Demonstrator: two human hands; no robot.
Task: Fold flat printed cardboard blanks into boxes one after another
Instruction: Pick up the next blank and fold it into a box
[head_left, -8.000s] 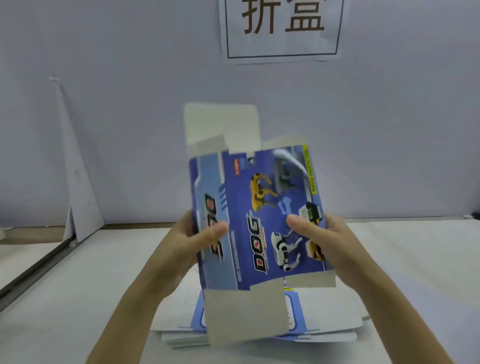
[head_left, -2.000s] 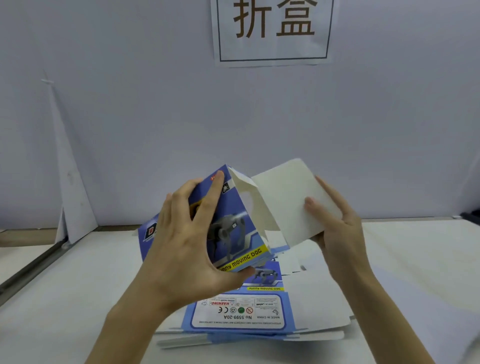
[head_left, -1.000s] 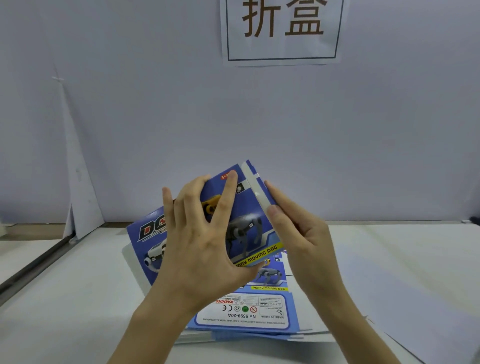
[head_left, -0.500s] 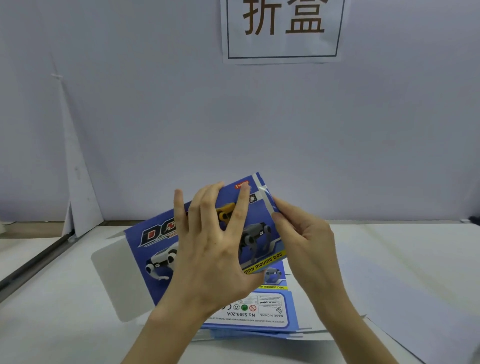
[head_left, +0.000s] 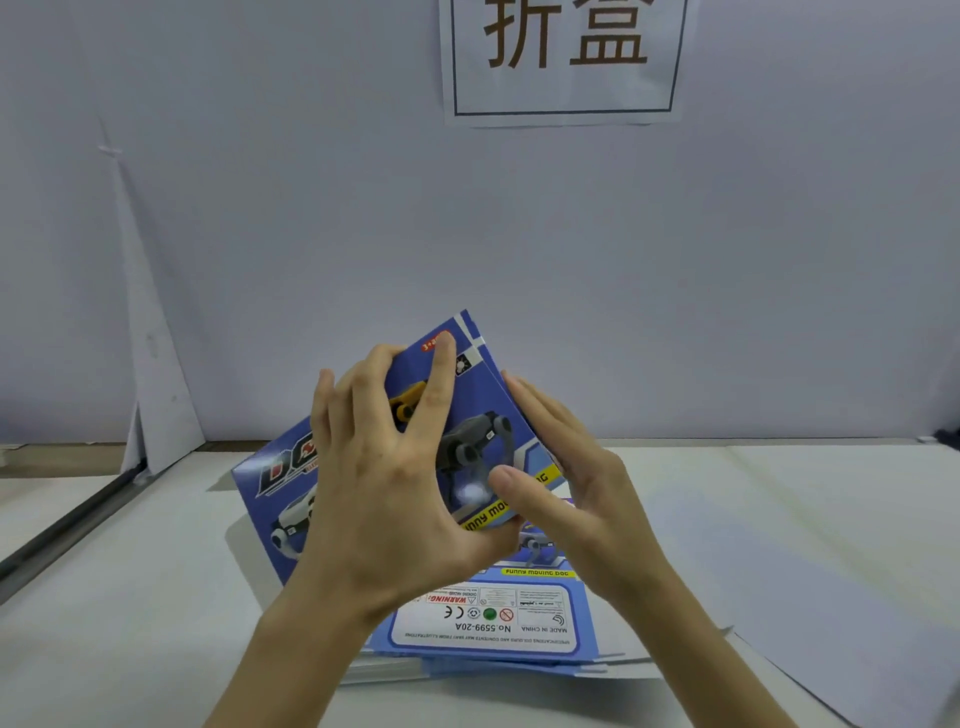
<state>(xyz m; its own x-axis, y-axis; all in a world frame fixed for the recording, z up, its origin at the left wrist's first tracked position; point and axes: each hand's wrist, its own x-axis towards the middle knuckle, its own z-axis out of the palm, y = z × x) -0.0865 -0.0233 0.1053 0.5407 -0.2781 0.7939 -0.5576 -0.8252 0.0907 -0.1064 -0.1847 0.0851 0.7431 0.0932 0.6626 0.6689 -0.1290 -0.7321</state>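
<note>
**Clerk:** Item one, the box (head_left: 470, 415)?

**Checker:** Blue printed cardboard with robot dogs on the front face and a yellow strip along the near edge. It is held off the table (head_left: 130, 597), tilted, with one corner pointing up and far. It sits directly above the stack of flat blanks (head_left: 493, 623). Whether the two touch cannot be told.

**Clerk:** Item two, the left hand (head_left: 384, 499)?

**Checker:** Its back faces the camera and it lies across the middle of the front face. The fingers are spread, with the index reaching almost to the top corner, and the thumb hooks under the near edge. It is grasping the box. The box's left part juts out past this hand and shows dark lettering and a white dog.

**Clerk:** Item three, the right hand (head_left: 571, 483)?

**Checker:** It is at the box's right end. The fingers lie straight and flat along the end panel, and the thumb presses on the front face by the yellow strip. That end is clamped between thumb and fingers.

**Clerk:** The stack itself?

**Checker:** Several blanks lie flat on the table, near the person. The top sheet shows a white label panel with warning marks, reading upside down from here.

**Clerk:** Remainder?

**Checker:** A pale wall (head_left: 727, 260). A paper sign (head_left: 563, 57) with two large characters, top centre. A white folded sheet (head_left: 150, 374) standing against the wall, far left.
</note>
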